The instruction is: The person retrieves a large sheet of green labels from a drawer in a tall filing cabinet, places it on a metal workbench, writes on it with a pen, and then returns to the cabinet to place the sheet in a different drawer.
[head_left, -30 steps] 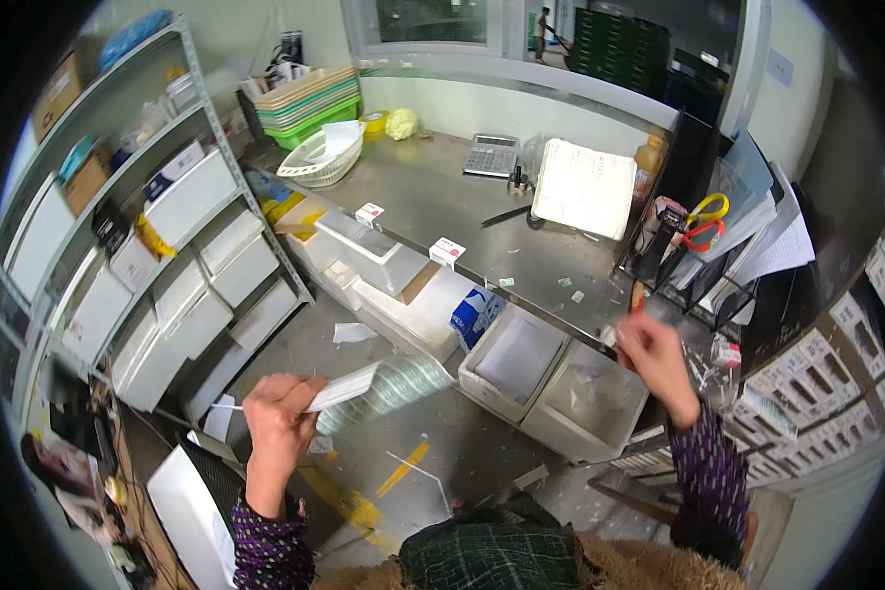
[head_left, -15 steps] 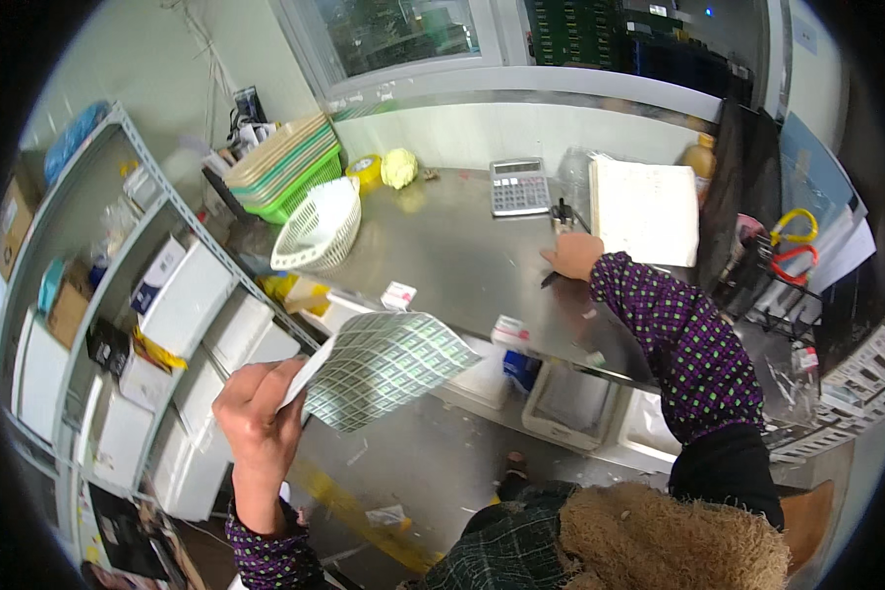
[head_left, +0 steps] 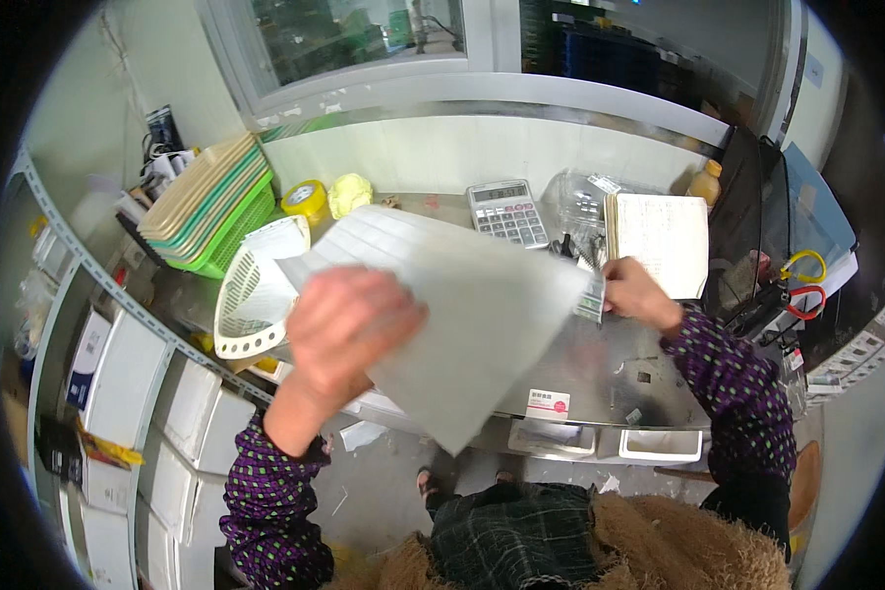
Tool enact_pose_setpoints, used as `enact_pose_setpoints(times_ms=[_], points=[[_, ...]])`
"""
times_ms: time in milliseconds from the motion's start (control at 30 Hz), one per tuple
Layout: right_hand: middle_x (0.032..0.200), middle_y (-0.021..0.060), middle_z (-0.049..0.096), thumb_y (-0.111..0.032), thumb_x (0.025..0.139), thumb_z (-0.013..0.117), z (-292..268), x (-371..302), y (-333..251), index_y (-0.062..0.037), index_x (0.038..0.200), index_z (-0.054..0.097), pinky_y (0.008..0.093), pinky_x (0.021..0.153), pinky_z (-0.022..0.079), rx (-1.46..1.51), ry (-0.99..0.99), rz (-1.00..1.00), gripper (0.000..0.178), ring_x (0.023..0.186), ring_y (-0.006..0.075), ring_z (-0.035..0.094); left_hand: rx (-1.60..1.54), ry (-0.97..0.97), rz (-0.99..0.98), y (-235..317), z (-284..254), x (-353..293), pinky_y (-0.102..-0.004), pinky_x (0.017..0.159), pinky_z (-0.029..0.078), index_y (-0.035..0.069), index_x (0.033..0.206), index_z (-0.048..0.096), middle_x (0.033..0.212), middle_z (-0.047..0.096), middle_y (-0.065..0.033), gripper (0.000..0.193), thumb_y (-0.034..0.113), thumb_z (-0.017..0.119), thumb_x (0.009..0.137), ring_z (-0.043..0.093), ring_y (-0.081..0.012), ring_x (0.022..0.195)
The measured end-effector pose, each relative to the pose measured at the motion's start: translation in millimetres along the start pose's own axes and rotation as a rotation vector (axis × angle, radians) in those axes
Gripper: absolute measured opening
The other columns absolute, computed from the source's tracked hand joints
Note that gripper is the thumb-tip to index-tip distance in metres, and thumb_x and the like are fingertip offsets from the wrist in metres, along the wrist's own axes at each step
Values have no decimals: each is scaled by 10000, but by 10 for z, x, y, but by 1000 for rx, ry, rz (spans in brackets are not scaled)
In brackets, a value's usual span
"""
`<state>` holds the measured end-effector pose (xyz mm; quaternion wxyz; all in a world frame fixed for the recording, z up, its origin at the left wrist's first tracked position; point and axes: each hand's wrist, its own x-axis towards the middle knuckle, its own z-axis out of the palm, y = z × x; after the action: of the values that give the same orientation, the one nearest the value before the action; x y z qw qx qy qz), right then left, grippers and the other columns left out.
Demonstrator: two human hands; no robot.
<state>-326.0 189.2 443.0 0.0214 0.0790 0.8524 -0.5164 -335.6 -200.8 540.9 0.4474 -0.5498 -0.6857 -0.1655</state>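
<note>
A large sheet of labels (head_left: 482,315) spans the space between my hands, tilted above the steel table, with its pale side mostly toward me. My left hand (head_left: 349,334), blurred by motion, is closed on the sheet's left side. At the right corner a small green-and-white patterned part (head_left: 590,298) shows, pinched by the fingers of my right hand (head_left: 642,292). Whether that part is curled over or separate I cannot tell. Just beyond my right hand lie an open notebook (head_left: 661,236) and a grey calculator (head_left: 508,213).
A white basket (head_left: 228,334) and stacked trays (head_left: 202,202) stand at the left, near yellow tape (head_left: 306,201). A small white-and-pink box (head_left: 548,404) sits at the table's front edge, above white bins (head_left: 661,445). Scissors (head_left: 806,300) stand at the right; shelving (head_left: 98,270) fills the left.
The sheet has swung up and right over the table, its pale side now showing instead of the patterned one. My right hand has left the tabletop and closed at the sheet's right corner.
</note>
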Motion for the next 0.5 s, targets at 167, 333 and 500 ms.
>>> enact_pose_setpoints(times_ms=[167, 333, 500], points=[[632, 54, 607, -113, 847, 612, -177, -467, -501, -24, 804, 578, 220, 388, 360, 251, 375, -98, 105, 446, 73, 494, -390, -258, 37, -243, 457, -965, -392, 873, 493, 152, 977, 687, 1004, 638, -6, 336, 86, 727, 650, 614, -227, 1035], [741, 48, 576, -192, 858, 591, 739, -297, -881, -102, 904, 531, 259, 514, 449, 681, 233, -267, 118, 575, 123, 540, -637, -402, 110, -631, 737, -1774, -446, 986, 439, 210, 1048, 677, 1086, 649, 22, 363, 146, 754, 699, 584, -237, 1142], [887, 152, 687, -99, 896, 559, 2174, 292, -940, 22, 1081, 619, 315, 655, 549, 784, 175, -223, 229, 682, 190, 653, -655, -398, 75, -997, 778, -2111, -493, 1042, 381, 212, 933, 667, 1094, 624, 31, 301, 128, 760, 659, 513, -251, 1223]])
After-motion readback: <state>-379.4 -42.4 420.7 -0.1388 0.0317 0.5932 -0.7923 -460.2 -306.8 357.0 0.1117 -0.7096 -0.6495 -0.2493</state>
